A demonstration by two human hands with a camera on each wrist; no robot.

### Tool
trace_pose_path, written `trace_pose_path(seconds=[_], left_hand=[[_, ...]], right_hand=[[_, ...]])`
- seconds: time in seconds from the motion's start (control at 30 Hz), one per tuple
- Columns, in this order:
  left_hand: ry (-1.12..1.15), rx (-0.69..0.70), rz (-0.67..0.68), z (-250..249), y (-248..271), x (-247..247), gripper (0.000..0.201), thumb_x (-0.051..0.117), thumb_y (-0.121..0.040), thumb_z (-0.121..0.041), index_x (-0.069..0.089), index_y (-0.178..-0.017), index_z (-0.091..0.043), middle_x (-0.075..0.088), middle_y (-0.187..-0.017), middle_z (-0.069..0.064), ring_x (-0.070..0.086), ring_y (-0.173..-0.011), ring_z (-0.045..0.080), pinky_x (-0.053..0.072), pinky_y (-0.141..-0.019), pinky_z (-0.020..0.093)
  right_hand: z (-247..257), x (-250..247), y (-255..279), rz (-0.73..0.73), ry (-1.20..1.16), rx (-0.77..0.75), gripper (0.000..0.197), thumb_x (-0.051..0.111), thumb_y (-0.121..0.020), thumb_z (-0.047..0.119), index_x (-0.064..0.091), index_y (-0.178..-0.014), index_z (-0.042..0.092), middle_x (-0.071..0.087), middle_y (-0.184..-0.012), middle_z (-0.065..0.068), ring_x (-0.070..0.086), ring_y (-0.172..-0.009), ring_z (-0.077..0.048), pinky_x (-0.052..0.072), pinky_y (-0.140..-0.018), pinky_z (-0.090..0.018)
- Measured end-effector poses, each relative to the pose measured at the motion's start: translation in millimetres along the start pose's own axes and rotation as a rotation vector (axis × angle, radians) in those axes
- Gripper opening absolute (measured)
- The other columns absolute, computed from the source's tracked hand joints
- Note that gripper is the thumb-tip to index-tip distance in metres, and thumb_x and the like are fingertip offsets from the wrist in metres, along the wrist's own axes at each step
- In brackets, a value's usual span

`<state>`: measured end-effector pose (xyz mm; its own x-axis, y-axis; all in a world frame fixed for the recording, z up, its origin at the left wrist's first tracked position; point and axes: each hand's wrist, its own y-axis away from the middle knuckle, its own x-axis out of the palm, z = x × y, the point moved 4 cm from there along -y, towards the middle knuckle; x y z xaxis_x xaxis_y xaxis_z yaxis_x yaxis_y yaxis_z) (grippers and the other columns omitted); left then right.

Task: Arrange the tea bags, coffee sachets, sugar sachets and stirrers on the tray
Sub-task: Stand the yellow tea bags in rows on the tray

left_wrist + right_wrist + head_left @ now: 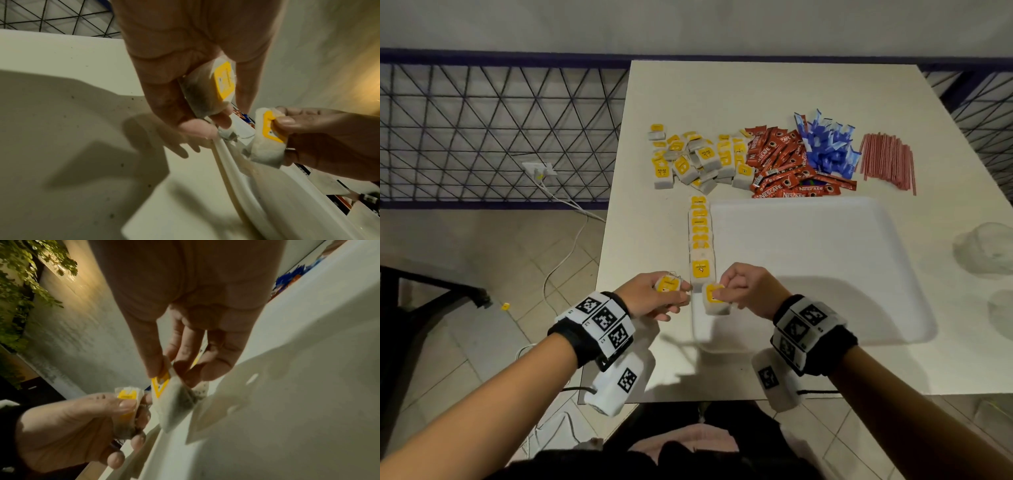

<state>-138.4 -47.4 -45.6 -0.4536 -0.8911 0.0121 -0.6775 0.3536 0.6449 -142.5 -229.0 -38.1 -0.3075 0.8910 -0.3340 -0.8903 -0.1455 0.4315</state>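
Note:
My left hand (666, 296) pinches a yellow-tagged tea bag (667, 284) (213, 87) just left of the white tray (825, 274). My right hand (739, 287) pinches a second tea bag (715, 298) (174, 395) low over the tray's left rim, at the near end of a row of tea bags (701, 236) lined along that rim. Behind the tray lie a pile of tea bags (698, 159), red coffee sachets (787, 164), blue sugar sachets (828, 144) and red stirrers (890, 161).
The white table (756, 92) ends just left of my left hand, above a tiled floor with cables (565, 219). A dark wire fence (482, 130) runs behind. Clear plastic items (986, 246) sit at the table's right edge.

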Motion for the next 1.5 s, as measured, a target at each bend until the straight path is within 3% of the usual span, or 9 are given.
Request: trace_pose_path(seconds=[0.17, 0.33, 0.5, 0.6, 0.83, 1.0, 1.2, 1.33, 1.5], left_hand=[[-0.106, 0.052, 0.020, -0.9, -4.8, 2.5, 0.020, 0.067, -0.081, -0.001, 0.063, -0.089, -0.019, 0.062, -0.061, 0.000, 0.053, -0.056, 0.013, 0.044, -0.047, 0.018], [-0.261, 0.160, -0.065, -7.8, -12.3, 1.8, 0.019, 0.074, -0.077, -0.010, 0.064, -0.079, -0.026, 0.060, -0.061, 0.001, 0.052, -0.056, 0.015, 0.045, -0.062, 0.028], [-0.330, 0.236, -0.147, -18.1, -16.4, 2.8, 0.018, 0.074, -0.077, -0.019, 0.061, -0.080, -0.032, 0.061, -0.074, -0.009, 0.054, -0.057, -0.006, 0.041, -0.057, 0.003], [-0.343, 0.225, -0.169, -18.2, -19.7, 2.3, 0.016, 0.074, -0.077, -0.024, 0.061, -0.074, -0.032, 0.059, -0.068, -0.010, 0.052, -0.060, 0.002, 0.042, -0.058, 0.014], [-0.296, 0.180, -0.088, -13.7, -22.5, 1.2, 0.019, 0.068, -0.083, -0.021, 0.062, -0.066, -0.026, 0.058, -0.051, -0.005, 0.052, -0.048, 0.010, 0.044, -0.062, 0.024], [-0.265, 0.122, -0.096, -6.5, -26.9, 2.6, 0.015, 0.065, -0.086, -0.022, 0.063, -0.072, -0.017, 0.057, -0.046, -0.006, 0.048, -0.049, 0.015, 0.038, -0.055, 0.027], [-0.318, 0.112, -0.157, -5.1, -30.3, 5.4, 0.019, 0.067, -0.084, -0.026, 0.061, -0.067, -0.020, 0.058, -0.045, -0.007, 0.051, -0.047, 0.011, 0.042, -0.060, 0.027], [-0.351, 0.137, -0.224, -7.3, -30.2, 6.4, 0.011, 0.069, -0.083, -0.023, 0.060, -0.076, -0.023, 0.057, -0.042, -0.009, 0.051, -0.040, 0.003, 0.044, -0.054, 0.018], [-0.262, 0.150, -0.327, -9.5, -26.9, 1.5, 0.014, 0.072, -0.080, -0.018, 0.058, -0.082, -0.019, 0.059, -0.050, -0.003, 0.052, -0.040, 0.005, 0.044, -0.050, 0.014]], right_hand=[[-4.3, 17.3, -6.9, 0.033, -0.112, 0.049, 0.027, 0.071, -0.077, 0.004, 0.053, -0.061, 0.018, 0.048, -0.038, 0.012, 0.042, -0.040, 0.001, 0.035, -0.043, -0.009], [-0.6, 15.0, -15.8, -0.022, -0.088, 0.019, 0.025, 0.076, -0.073, 0.010, 0.058, -0.060, 0.022, 0.050, -0.055, 0.004, 0.044, -0.057, -0.008, 0.038, -0.061, -0.019], [2.2, 6.4, -20.5, -0.027, -0.098, 0.023, 0.021, 0.075, -0.074, 0.012, 0.059, -0.064, 0.021, 0.051, -0.038, 0.014, 0.051, -0.056, -0.005, 0.042, -0.069, -0.022], [5.6, 4.8, -19.8, -0.005, -0.085, 0.017, 0.018, 0.077, -0.072, 0.014, 0.061, -0.067, 0.019, 0.056, -0.048, 0.009, 0.055, -0.067, -0.015, 0.045, -0.075, -0.027], [1.0, 8.7, -7.6, 0.085, 0.093, 0.021, 0.006, 0.070, -0.078, 0.010, 0.068, -0.076, 0.005, 0.048, -0.058, 0.006, 0.042, -0.062, -0.010, 0.036, -0.063, -0.018], [-5.9, 15.4, -2.8, 0.076, 0.152, 0.050, 0.031, 0.067, -0.081, 0.015, 0.057, -0.053, 0.023, 0.049, -0.055, 0.011, 0.045, -0.071, -0.016, 0.036, -0.066, -0.019], [-4.2, 10.9, -1.3, 0.027, 0.232, 0.034, 0.019, 0.062, -0.085, 0.017, 0.071, -0.092, 0.002, 0.062, -0.079, -0.005, 0.047, -0.080, -0.013, 0.033, -0.069, -0.017], [-9.7, 9.0, -4.2, -0.016, 0.203, 0.117, 0.015, 0.067, -0.080, 0.019, 0.068, -0.091, 0.009, 0.048, -0.063, 0.013, 0.047, -0.073, -0.012, 0.036, -0.060, -0.016], [-11.7, 11.6, -6.4, -0.041, 0.092, 0.174, 0.026, 0.070, -0.075, 0.017, 0.046, -0.070, 0.026, 0.052, -0.065, 0.003, 0.052, -0.065, -0.019, 0.040, -0.050, -0.020]])
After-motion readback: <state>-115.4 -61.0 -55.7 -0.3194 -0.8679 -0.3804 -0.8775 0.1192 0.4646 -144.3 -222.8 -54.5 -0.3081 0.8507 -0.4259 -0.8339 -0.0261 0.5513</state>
